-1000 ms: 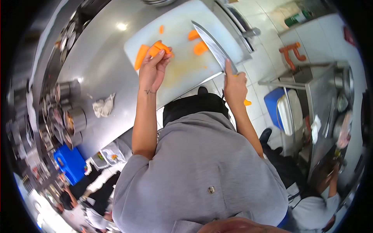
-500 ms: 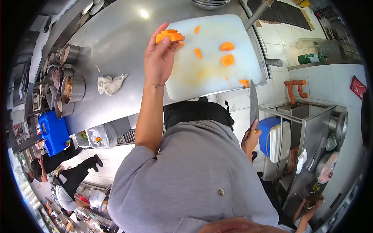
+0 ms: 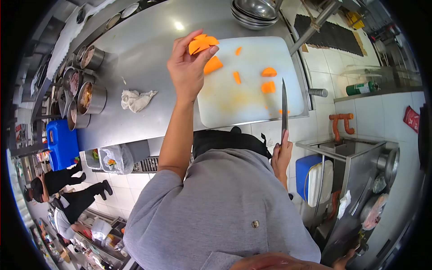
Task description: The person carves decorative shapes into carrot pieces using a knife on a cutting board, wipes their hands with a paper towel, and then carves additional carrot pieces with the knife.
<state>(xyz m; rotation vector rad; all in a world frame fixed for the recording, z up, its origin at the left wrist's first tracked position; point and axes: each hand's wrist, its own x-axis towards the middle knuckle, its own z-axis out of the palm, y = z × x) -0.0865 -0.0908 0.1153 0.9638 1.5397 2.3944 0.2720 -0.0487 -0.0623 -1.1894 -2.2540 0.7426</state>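
Orange carrot piece with notched edges, pinched between thumb and fingers of left hand, raised at upper left corner of white board. Carrot chunk on board just beside that hand. Two thin slivers near board middle, one above the other. Two thicker bits farther right, close together; small scraps by near edge. Right hand closed round handle of knife, blade pointing away from person, tip by right part of board; can't tell if blade touches it. Board lies on steel counter. Crumpled cloth left of board, pots farther left, stacked bowls beyond board. Blue jug past counter's left end, bins below near edge. Two people at lower left, well apart.
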